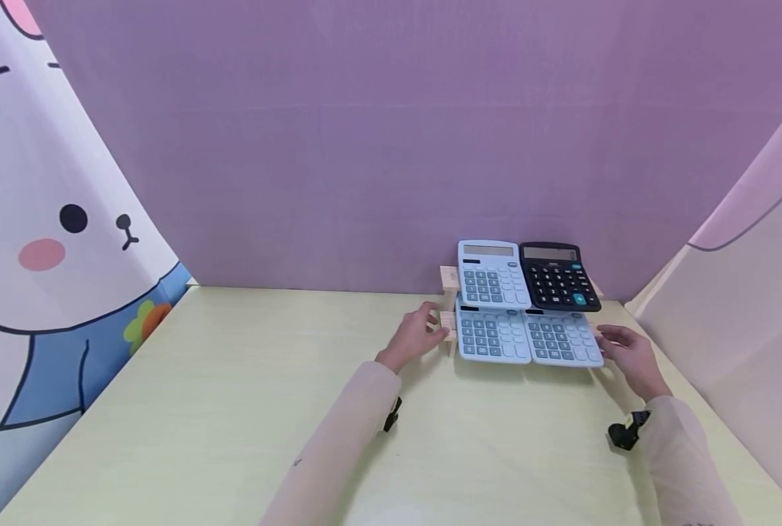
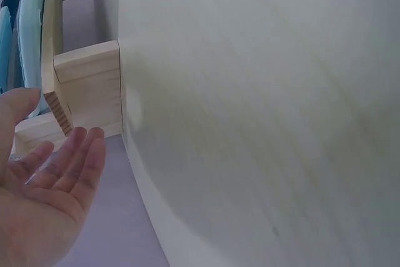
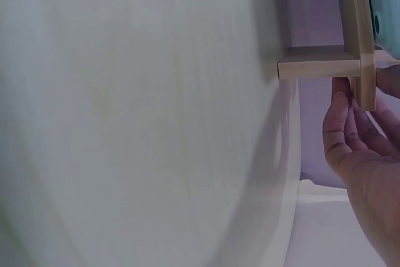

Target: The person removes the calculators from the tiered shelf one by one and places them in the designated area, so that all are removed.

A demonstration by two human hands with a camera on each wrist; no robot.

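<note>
A light wooden two-step stand (image 1: 450,278) bears calculators on two levels. On its upper step lie a pale blue-white calculator (image 1: 492,276) and a black calculator (image 1: 555,281); two more pale ones, a left calculator (image 1: 491,337) and a right calculator (image 1: 561,340), lie on the lower step. My left hand (image 1: 414,337) is at the stand's left end, thumb and fingers spread around the end of the lower board (image 2: 59,112) without a clear grip. At the other end my right hand (image 1: 632,358) pinches the board's end (image 3: 367,89), thumb on top and fingers beneath.
The stand is on a pale yellow-green table (image 1: 266,402), close to a purple backdrop (image 1: 364,146). A cartoon-printed cloth (image 1: 49,183) hangs at the left, a pale cloth (image 1: 745,292) at the right. Black wrist devices (image 1: 623,435) show at both sleeves.
</note>
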